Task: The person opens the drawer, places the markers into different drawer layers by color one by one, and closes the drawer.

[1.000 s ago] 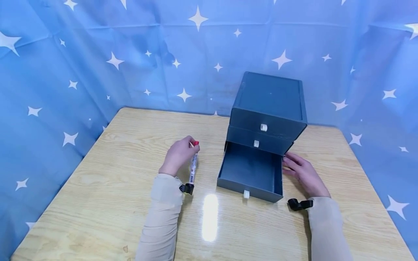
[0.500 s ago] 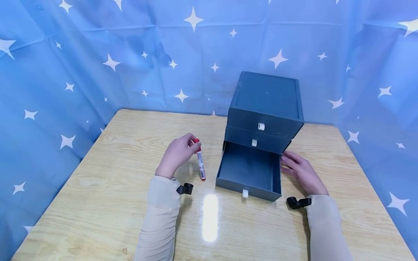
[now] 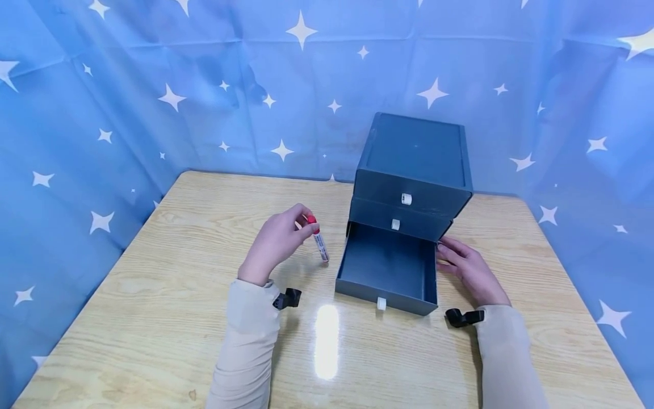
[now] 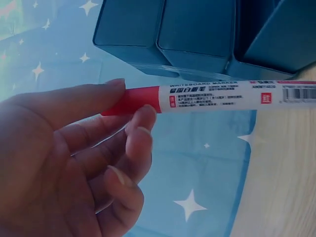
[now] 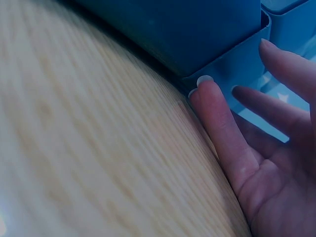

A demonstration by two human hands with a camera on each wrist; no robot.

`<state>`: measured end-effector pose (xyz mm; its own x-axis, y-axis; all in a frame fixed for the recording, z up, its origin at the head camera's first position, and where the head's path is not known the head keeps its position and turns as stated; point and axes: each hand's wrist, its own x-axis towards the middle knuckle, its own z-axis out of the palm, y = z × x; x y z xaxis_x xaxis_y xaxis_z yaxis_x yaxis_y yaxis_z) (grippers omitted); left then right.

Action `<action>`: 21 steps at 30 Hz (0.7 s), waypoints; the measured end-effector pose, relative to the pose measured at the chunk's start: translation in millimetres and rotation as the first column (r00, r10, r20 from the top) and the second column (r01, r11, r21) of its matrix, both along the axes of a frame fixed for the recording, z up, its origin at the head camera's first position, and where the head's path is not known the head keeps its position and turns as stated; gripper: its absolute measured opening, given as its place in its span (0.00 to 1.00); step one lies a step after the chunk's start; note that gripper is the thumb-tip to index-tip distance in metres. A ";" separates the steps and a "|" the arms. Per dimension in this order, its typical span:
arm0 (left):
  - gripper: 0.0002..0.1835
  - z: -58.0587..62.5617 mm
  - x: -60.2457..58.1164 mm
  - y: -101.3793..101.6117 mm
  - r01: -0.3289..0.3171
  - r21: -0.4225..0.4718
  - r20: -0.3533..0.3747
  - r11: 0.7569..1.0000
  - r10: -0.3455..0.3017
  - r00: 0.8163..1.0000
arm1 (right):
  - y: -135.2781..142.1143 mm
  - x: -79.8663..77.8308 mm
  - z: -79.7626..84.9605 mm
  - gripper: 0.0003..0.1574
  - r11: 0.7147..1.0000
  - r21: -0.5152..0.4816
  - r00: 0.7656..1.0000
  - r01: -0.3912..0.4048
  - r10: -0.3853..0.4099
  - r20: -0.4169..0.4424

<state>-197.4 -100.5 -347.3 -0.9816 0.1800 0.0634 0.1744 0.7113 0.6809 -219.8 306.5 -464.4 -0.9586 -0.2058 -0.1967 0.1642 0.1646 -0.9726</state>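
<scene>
My left hand point(image 3: 278, 241) pinches a whiteboard marker point(image 3: 320, 245) by its red cap, between thumb and fingers. In the left wrist view the marker's white printed barrel point(image 4: 212, 96) points away from the hand. In the head view its lower end tilts toward the drawer unit, left of it. The dark blue drawer unit point(image 3: 416, 150) has its bottom drawer point(image 3: 388, 270) pulled out, with nothing seen inside. My right hand point(image 3: 472, 270) lies at the unit's right side. In the right wrist view its fingers point(image 5: 219, 113) are extended, fingertips at the casing's lower edge.
Two upper drawers with white knobs point(image 3: 406, 199) are closed above the pulled-out one. Another white knob point(image 3: 381, 304) is on the bottom drawer's front. The wooden table point(image 3: 168, 284) meets a blue star-patterned curtain point(image 3: 245, 85) behind and at the sides.
My left hand has moved slightly forward with the marker, whose lower end has swung right, toward the drawer, and farther from me. The right hand stays at the unit's side. The head view has shifted slightly.
</scene>
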 end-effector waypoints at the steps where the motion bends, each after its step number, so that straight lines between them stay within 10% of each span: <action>1: 0.08 1.8 0.6 0.6 0.005 0.007 0.000 1.000 -0.005 1.000 | 0.1 0.0 0.8 0.43 1.000 0.003 1.000 0.000 0.000 0.001; 21: 0.06 22.4 17.6 6.8 0.007 0.048 -0.164 0.999 0.001 0.986 | 0.3 1.4 -0.5 0.43 1.000 -0.011 1.000 0.025 -0.025 -0.002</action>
<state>-179.8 -93.7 -324.9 -0.9566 0.1757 0.2324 0.2887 0.6778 0.6761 -218.4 306.8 -464.9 -0.9638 -0.1839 -0.1929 0.1664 0.1500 -0.9746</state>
